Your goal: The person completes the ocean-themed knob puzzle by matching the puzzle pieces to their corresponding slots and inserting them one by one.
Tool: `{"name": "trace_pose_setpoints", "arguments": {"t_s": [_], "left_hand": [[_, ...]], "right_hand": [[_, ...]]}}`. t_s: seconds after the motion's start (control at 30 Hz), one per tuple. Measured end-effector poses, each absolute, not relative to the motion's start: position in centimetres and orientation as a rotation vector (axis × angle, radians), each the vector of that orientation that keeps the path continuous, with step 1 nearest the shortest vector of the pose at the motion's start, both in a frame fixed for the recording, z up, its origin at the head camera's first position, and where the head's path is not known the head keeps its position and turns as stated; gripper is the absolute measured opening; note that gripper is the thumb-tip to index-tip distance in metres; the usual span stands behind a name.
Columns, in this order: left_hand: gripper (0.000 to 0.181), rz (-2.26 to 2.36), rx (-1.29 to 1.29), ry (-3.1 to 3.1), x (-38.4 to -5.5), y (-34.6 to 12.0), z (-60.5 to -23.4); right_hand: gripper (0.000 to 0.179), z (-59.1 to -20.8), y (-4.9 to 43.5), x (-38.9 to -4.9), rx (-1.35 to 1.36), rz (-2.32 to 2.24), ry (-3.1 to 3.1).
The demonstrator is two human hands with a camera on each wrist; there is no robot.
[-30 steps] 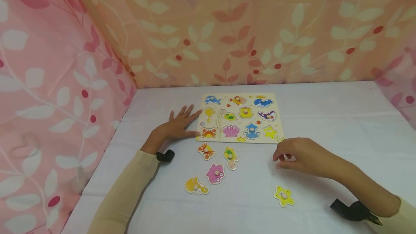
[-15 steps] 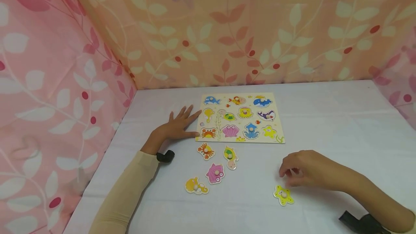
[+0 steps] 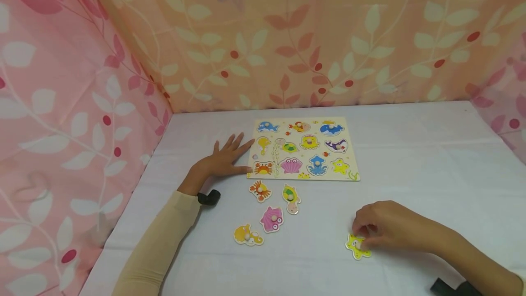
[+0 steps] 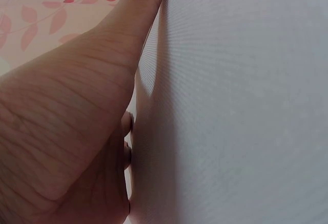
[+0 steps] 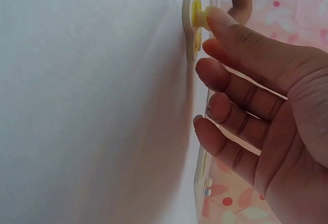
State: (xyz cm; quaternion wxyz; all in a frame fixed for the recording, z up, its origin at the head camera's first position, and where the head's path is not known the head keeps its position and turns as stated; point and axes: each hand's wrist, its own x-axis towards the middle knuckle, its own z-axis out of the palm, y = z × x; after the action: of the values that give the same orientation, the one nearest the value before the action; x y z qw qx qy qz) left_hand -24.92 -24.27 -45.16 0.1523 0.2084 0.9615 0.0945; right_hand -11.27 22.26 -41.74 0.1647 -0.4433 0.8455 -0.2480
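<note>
My right hand (image 3: 396, 227) is at the yellow starfish puzzle piece (image 3: 355, 251), its thumb and forefinger curled at the round knob (image 5: 203, 19). In the right wrist view, the thumb touches the knob and the other fingers hang curled below. My left hand (image 3: 223, 159) lies with fingers spread at the left edge of the wooden puzzle board (image 3: 304, 176), thumb and a fingertip touching it. Sea animal pieces with knobs, such as the blue squid (image 3: 317, 166), sit in the board. The board's starfish picture (image 3: 340, 166) shows no knob.
On the white cloth before the board lie loose pieces: a crab (image 3: 260, 191), a turtle (image 3: 291, 199), a pink shell (image 3: 272, 219) and a seahorse (image 3: 248, 235). Leaf-patterned curtains (image 3: 328, 35) stand behind and at the sides.
My right hand has come down from near the board's lower right corner to the starfish piece and taken its knob. The left hand and the loose pieces have stayed put.
</note>
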Motion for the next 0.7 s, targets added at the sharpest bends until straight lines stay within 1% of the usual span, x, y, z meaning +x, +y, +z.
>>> {"name": "trace_pose_setpoints", "arguments": {"t_s": [0.57, 0.7], "left_hand": [[0.098, 0.265, 0.568, 2.746, -24.71, -24.05, -44.97], [0.097, 0.267, 0.574, 2.745, -24.79, -24.04, -44.87]], "right_hand": [[0.022, -42.38, 22.25, -10.92, -1.411, -0.794, 2.366], [0.022, -42.08, 22.13, -11.14, -1.394, -0.782, 2.393]]}}
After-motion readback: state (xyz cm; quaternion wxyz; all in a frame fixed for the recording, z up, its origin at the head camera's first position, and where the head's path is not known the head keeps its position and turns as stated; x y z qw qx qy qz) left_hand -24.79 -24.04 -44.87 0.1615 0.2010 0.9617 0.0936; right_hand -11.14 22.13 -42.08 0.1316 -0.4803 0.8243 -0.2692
